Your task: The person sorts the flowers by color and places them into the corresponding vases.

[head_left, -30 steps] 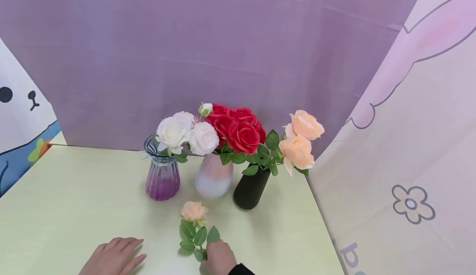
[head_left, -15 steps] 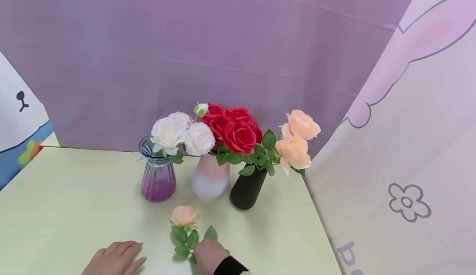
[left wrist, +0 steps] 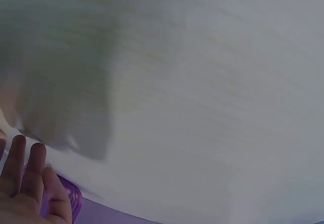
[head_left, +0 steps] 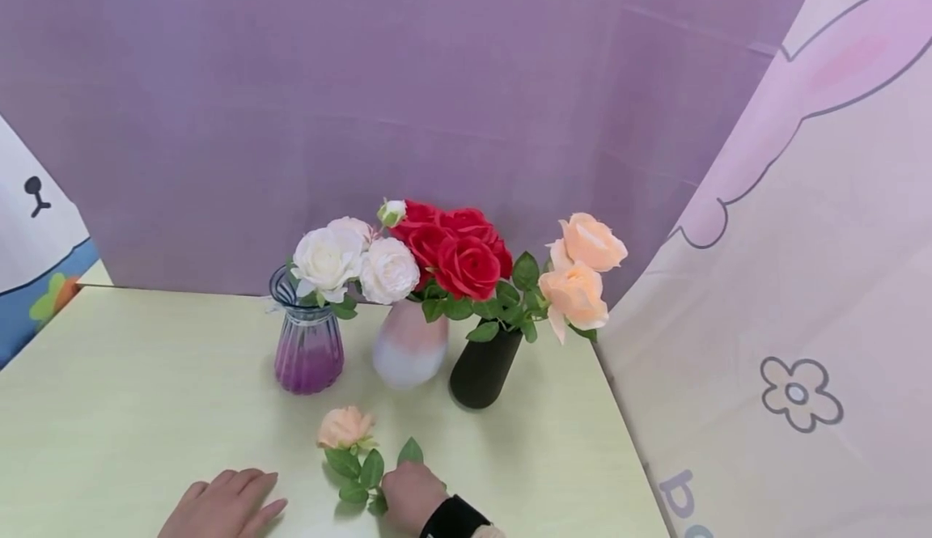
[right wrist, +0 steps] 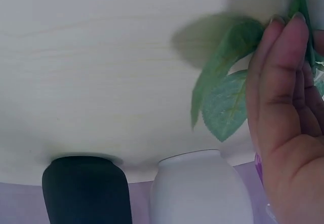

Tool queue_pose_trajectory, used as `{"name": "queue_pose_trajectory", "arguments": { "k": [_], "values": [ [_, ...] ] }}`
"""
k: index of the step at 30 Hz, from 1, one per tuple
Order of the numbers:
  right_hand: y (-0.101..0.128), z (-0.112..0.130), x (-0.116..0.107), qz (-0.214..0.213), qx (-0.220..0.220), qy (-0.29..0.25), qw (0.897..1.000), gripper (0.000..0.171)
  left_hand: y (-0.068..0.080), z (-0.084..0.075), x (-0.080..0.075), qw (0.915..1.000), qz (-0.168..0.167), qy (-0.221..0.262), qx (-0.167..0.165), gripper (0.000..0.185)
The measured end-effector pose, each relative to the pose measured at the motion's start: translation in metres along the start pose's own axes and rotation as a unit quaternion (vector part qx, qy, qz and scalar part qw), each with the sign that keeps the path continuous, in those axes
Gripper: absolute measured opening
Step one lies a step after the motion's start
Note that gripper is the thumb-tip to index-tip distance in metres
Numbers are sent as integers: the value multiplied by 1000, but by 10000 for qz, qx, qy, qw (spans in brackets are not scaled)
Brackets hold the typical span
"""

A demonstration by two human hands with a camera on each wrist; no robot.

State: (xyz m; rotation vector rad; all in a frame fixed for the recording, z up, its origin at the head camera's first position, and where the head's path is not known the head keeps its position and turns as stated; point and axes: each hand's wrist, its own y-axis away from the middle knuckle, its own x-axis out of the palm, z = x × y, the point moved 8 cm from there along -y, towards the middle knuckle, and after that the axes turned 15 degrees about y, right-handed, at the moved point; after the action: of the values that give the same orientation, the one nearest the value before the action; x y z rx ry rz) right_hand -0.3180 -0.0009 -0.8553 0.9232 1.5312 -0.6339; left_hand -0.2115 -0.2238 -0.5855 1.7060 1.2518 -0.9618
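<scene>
Our right hand pinches the leafy stem of a single peach rose, which lies on the pale counter with its bloom pointing toward the vases. Our left hand rests flat on the counter to its left, fingers relaxed and holding nothing. Behind the rose stand a purple glass vase of white roses, a pink-and-white vase of red roses, and a black vase with peach roses, all close together.
</scene>
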Motion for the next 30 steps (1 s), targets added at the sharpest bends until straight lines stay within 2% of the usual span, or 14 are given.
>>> {"name": "queue_pose_trajectory", "arguments": {
  "k": [4, 10, 11, 13, 17, 18, 21, 26, 30],
  "values": [
    [5, -1, -7, -61, 96, -163, 9998, 19, 2, -4, -3, 10000, 46, -67, -34, 62],
    [14, -3, -29, 454, 40, -157, 9988, 21, 3, -6, -7, 9998, 140, -88, -106, 64],
    [15, -4, -31, 245, -39, -91, 9996, 21, 4, -6, -8, 9999, 91, -109, -87, 64],
    [13, -8, -27, 92, -38, -25, 9999, 24, 3, -5, -11, 9999, -20, -142, -56, 62],
    [-5, -20, 7, -638, 18, 144, 9979, 22, 2, -3, -13, 9997, -99, -202, 15, 63],
    [-11, -24, 16, -642, 94, 137, 9978, 24, 2, -2, -13, 9997, -78, -211, 19, 64],
    [-21, -33, 21, -1293, 139, 57, 9915, 28, 2, -2, -15, 9997, -73, -230, 31, 66],
    [-23, -48, -16, -1987, 163, -167, 9798, 32, 2, -2, -18, 9997, -92, -221, -28, 64],
    [-18, -55, -47, -2398, 106, -279, 9704, 33, 7, -10, -29, 9997, -42, -211, -88, 74]
  ]
}}
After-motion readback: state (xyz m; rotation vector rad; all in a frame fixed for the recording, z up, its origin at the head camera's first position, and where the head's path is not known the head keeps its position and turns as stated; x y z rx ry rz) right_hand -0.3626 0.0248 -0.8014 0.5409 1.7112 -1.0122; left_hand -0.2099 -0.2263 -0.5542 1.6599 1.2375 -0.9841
